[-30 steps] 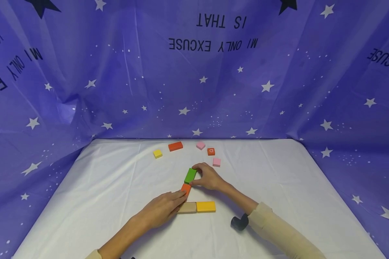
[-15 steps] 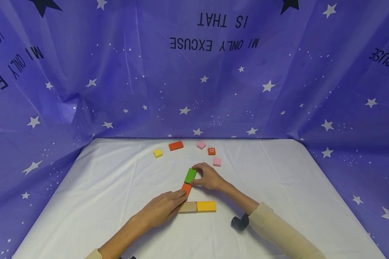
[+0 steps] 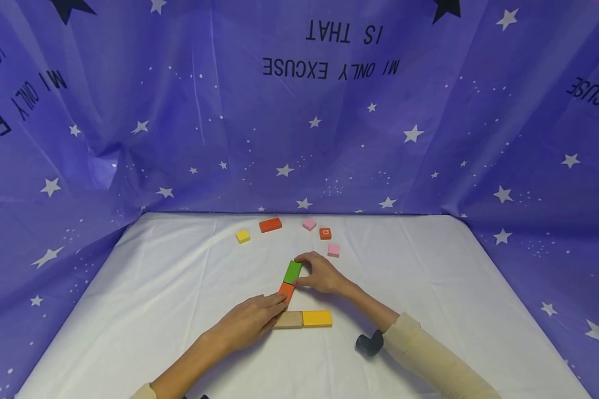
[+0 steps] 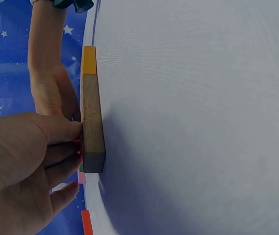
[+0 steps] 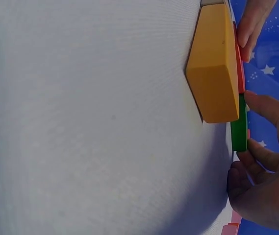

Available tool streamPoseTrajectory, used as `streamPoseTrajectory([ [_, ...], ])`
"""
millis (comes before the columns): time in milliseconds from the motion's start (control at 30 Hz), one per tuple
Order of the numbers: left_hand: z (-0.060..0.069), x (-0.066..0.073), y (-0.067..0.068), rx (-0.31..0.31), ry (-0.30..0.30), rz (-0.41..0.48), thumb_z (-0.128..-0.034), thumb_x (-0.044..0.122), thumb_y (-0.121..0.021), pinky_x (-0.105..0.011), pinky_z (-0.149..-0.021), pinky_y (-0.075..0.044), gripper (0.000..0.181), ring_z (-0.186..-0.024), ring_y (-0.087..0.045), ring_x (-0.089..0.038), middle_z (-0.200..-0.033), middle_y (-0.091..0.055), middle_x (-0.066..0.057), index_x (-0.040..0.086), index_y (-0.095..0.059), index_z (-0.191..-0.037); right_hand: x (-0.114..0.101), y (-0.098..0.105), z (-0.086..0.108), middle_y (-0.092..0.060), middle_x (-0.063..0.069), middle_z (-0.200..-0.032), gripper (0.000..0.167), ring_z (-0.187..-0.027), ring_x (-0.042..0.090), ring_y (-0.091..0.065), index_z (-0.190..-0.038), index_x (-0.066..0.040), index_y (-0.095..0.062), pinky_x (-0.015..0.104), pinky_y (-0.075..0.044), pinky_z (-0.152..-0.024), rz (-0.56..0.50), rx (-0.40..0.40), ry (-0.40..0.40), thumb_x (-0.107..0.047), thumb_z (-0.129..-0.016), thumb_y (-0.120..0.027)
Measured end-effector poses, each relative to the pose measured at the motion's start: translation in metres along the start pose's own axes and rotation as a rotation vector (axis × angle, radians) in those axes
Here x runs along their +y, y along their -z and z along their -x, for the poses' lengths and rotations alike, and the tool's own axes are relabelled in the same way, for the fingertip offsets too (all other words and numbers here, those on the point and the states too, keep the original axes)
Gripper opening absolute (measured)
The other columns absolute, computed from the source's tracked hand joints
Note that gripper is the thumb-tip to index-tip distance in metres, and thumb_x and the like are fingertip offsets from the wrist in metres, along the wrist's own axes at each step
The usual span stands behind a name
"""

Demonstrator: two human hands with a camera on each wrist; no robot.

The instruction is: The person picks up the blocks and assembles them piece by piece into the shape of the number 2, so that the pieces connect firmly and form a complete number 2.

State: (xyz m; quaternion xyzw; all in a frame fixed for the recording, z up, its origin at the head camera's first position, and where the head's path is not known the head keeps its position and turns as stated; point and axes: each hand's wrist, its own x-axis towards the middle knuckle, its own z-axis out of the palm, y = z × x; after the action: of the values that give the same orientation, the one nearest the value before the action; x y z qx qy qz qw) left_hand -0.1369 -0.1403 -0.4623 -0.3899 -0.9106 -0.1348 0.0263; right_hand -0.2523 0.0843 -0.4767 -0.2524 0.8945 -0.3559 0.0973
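In the head view an orange block [image 3: 287,291] lies slanted, its near part under the fingers of the left hand [image 3: 247,322], whose thumb is largely hidden there. The left wrist view shows the left hand [image 4: 29,161] with its thumb beside the wooden block [image 4: 93,117]. End to end with the orange block lies a green block [image 3: 293,272], pinched by the thumb and index finger of the right hand [image 3: 321,273]. In the right wrist view those fingers touch the green block [image 5: 239,122]. A yellow-orange block [image 3: 317,318] adjoins the wooden block [image 3: 288,320] nearer the person.
Toward the back of the white cloth [image 3: 404,266] lie a small yellow block [image 3: 243,237], a long red block [image 3: 270,225], two pink blocks [image 3: 309,224] and a red block with a letter [image 3: 325,234]. A star-patterned purple curtain [image 3: 259,138] hangs behind.
The green block and the right hand's fingertips have shifted very slightly toward the orange block. The left hand has stayed in place.
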Motion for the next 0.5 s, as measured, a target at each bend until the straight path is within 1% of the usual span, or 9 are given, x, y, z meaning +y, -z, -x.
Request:
streamPoseTrajectory([
  [67, -0.0002, 0.0003, 0.0006, 0.008, -0.006, 0.001, -0.0985, 0.013, -0.064, -0.044, -0.102, -0.046, 0.037, -0.124, -0.057, -0.028, -0.141, -0.057, -0.012, 0.001, -0.063, -0.133, -0.0002, 0.0002, 0.0002, -0.059, 0.013, -0.128, 0.056, -0.12, 0.027, -0.054, -0.129, -0.002, -0.062, 0.042, -0.041, -0.107, 0.0, 0.002, 0.003, -0.022, -0.081, -0.083],
  [233, -0.0008, 0.0006, 0.0013, 0.006, -0.006, 0.005, -0.0984, 0.012, -0.064, -0.045, -0.102, -0.046, 0.036, -0.124, -0.057, -0.028, -0.141, -0.056, -0.012, 0.001, -0.063, -0.133, 0.0003, 0.0006, 0.0006, -0.059, 0.014, -0.129, 0.056, -0.122, 0.028, -0.053, -0.128, -0.001, -0.062, 0.042, -0.04, -0.107, 0.005, 0.004, 0.012, -0.023, -0.081, -0.084],
  [500, -0.0008, 0.0005, 0.0006, 0.022, -0.013, -0.003, -0.0978, 0.012, -0.064, -0.043, -0.101, -0.047, 0.037, -0.122, -0.058, -0.027, -0.14, -0.057, -0.012, 0.001, -0.063, -0.133, 0.001, 0.0014, 0.0005, -0.059, 0.012, -0.127, 0.057, -0.119, 0.027, -0.054, -0.129, -0.002, -0.061, 0.042, -0.042, -0.106, 0.008, 0.003, 0.022, -0.025, -0.082, -0.084],
])
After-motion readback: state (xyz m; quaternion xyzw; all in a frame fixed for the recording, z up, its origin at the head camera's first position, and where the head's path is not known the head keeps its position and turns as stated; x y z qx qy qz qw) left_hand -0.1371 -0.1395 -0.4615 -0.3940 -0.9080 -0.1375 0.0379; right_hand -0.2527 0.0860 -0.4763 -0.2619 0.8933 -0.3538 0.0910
